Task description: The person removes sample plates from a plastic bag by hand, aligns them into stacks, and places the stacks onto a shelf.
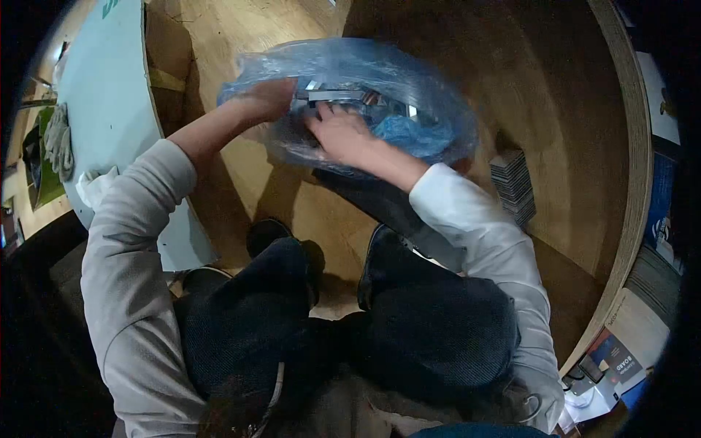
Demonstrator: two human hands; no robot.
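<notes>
A large blue translucent plastic bag (pixel 350 58) lies open ahead of me, with shiny metallic pieces (pixel 339 95) inside. My left hand (pixel 274 98) is at the bag's left side, by the end of a metallic piece; its fingers are blurred and partly hidden. Reaching into the opening, my right hand (pixel 339 131) has its fingers spread against the metallic pieces, just below them. Crumpled blue plastic (pixel 415 135) sits to the right of that hand.
A light blue panel (pixel 109 95) stands at the left, with a grey glove (pixel 58 142) beyond it. To the right are a stack of thin grey pieces (pixel 513 186) and a curved wooden edge (pixel 635 160). Below are my knees and shoes.
</notes>
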